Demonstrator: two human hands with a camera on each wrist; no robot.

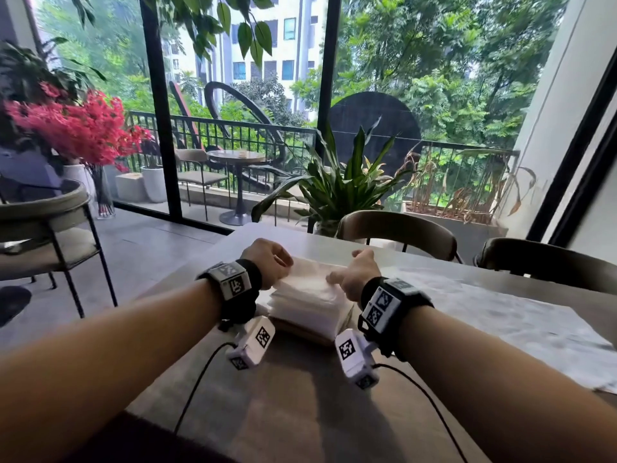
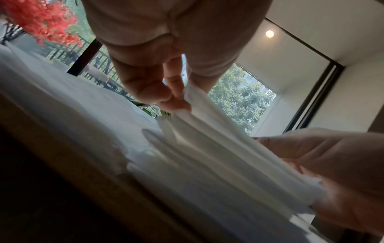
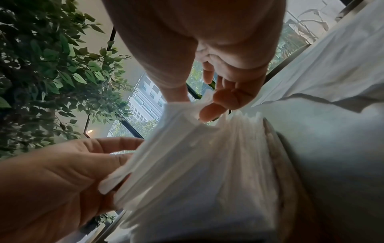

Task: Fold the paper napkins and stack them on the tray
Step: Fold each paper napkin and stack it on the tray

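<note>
1. Wrist cameras (image 1: 251, 342), one strapped under each forearm, cabled, hanging just behind the hands above the table (image 1: 300, 396).
2. Tray (image 1: 345, 317): only a thin brownish edge shows beneath the stack, directly under and between both hands.
3. Napkin stack (image 1: 307, 305): white paper napkins piled on the tray, the edges somewhat uneven in the right wrist view.
4. Top napkin (image 1: 310, 269): lies on the stack, stretched between the two hands, with its far edge lifted slightly.
5. Left hand (image 1: 267, 259): at the napkin's left edge, fingers curled, thumb and fingertips pinching the paper, plainly so in the left wrist view.
6. Right hand (image 1: 357, 275): at the right edge, thumb and forefinger nipping the top layers; the remaining fingers are loose.
7. Handling note, as judgement: both pinches should take one napkin only, keep even tension, align corners with the stack below, then lower flat and release together; thin paper tears or drags its neighbours if pulled sideways.
8. Chairs (image 1: 397, 232) stand beyond the hands, at the table's far side.
</note>
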